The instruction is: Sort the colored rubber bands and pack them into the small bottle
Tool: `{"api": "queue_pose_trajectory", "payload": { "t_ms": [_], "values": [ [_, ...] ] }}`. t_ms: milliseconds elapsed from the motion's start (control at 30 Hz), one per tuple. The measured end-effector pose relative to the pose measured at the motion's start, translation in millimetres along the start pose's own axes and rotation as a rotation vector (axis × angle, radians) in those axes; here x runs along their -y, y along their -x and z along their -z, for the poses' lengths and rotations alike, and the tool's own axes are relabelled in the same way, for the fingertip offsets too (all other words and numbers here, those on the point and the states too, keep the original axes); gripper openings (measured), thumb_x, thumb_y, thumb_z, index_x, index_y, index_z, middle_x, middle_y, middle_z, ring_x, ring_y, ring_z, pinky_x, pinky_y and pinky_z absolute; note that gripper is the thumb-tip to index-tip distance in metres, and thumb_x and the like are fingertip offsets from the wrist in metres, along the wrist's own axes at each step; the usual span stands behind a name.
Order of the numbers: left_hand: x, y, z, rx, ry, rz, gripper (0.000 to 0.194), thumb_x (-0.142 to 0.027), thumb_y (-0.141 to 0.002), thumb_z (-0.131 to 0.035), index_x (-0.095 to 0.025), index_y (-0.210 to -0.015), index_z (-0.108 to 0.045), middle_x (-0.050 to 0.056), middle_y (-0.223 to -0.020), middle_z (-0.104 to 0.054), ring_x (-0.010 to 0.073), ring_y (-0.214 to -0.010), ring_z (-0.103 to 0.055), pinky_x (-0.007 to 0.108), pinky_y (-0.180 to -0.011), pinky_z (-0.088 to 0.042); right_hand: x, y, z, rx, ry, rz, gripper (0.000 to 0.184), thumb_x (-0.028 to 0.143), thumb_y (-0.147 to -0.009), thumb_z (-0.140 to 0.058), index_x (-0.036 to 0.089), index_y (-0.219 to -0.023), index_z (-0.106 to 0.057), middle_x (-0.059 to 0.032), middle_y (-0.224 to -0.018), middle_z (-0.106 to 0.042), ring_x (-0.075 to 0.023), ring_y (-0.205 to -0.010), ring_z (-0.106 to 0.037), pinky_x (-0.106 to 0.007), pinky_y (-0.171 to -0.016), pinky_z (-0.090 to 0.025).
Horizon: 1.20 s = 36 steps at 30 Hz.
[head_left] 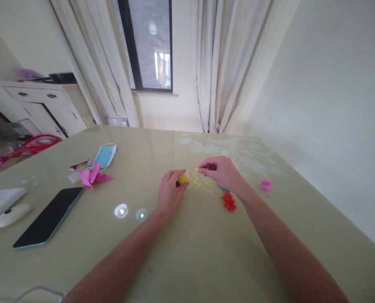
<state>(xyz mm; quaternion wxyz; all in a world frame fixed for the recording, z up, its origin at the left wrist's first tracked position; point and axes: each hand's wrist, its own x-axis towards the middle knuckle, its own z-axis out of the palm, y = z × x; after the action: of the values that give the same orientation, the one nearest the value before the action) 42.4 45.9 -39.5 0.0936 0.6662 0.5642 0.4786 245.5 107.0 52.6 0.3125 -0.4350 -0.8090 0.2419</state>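
My left hand [170,191] rests on the glossy green table [190,252], fingers pinched on a small yellow clump [183,179]. My right hand [220,170] is just right of it, thumb and forefinger pinched on a tiny yellow piece [196,170]. Several loose yellow bits [200,183] lie on the table between the two hands. A small red pile [229,202] sits below my right wrist, with a bit of blue showing beside it.
A dark phone [50,216] lies at the left, near a white oval object [12,214]. A pink folded paper shape [92,176], a blue face mask [105,155] and a small pink cap [266,185] are on the table. Curtains and a window stand behind.
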Motion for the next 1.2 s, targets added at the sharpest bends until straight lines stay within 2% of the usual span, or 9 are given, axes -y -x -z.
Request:
{"api": "queue_pose_trajectory", "payload": {
  "t_ms": [233,433,567,800,967,1200],
  "values": [
    [2,2,-1.1,-0.026,-0.041,-0.097,0.037,-0.016,-0.090,-0.075,-0.025,-0.125,-0.069,0.006,-0.116,-0.070,0.0261,-0.109,-0.064,0.042,-0.098,-0.056,14,3,-14,0.064,0.144,0.038,0.011,0.014,-0.088,-0.077,0.022,-0.087,-0.084,-0.0012,-0.079,-0.082,-0.0156,-0.070,-0.072,-0.026,-0.069,-0.048],
    [2,4,-2.2,-0.019,-0.038,-0.142,0.038,-0.017,-0.094,-0.071,-0.025,-0.131,-0.067,0.008,-0.119,-0.070,0.0258,-0.111,-0.063,0.043,-0.099,-0.057,19,5,-17,-0.014,0.158,0.003,0.008,0.014,-0.085,-0.081,0.022,-0.082,-0.081,-0.0004,-0.076,-0.081,-0.0157,-0.070,-0.072,-0.026,-0.070,-0.047],
    [2,5,-2.7,-0.017,-0.043,-0.145,0.038,-0.017,-0.094,-0.072,-0.025,-0.131,-0.067,0.008,-0.120,-0.069,0.0257,-0.111,-0.063,0.043,-0.099,-0.057,21,5,-19,-0.007,0.223,-0.011,0.009,0.014,-0.085,-0.081,0.022,-0.080,-0.080,0.0002,-0.075,-0.079,-0.0160,-0.070,-0.071,-0.027,-0.070,-0.045],
    [1,5,-2.4,-0.042,-0.056,-0.148,0.038,-0.016,-0.093,-0.073,-0.024,-0.129,-0.067,0.007,-0.118,-0.070,0.0245,-0.110,-0.065,0.040,-0.098,-0.056,21,8,-17,0.029,0.335,0.113,0.010,0.015,-0.092,-0.077,0.021,-0.086,-0.083,-0.0037,-0.092,-0.075,-0.0159,-0.080,-0.067,-0.028,-0.076,-0.045],
    [0,5,-3.4,-0.043,-0.041,-0.146,0.039,-0.014,-0.091,-0.074,-0.024,-0.129,-0.068,0.007,-0.117,-0.070,0.0240,-0.109,-0.066,0.039,-0.097,-0.056,20,11,-17,0.096,0.355,0.154,0.019,0.011,-0.097,-0.069,0.020,-0.088,-0.082,-0.0040,-0.097,-0.070,-0.0155,-0.084,-0.065,-0.028,-0.078,-0.045],
    [-4,4,-1.0,-0.023,0.018,-0.102,0.037,-0.018,-0.092,-0.073,-0.025,-0.128,-0.067,0.006,-0.117,-0.072,0.0229,-0.108,-0.068,0.037,-0.096,-0.058,26,8,-8,-0.008,0.286,0.067,0.011,0.018,-0.089,-0.081,0.020,-0.079,-0.079,-0.0013,-0.090,-0.069,-0.0128,-0.074,-0.062,-0.027,-0.074,-0.045]
  ]
}}
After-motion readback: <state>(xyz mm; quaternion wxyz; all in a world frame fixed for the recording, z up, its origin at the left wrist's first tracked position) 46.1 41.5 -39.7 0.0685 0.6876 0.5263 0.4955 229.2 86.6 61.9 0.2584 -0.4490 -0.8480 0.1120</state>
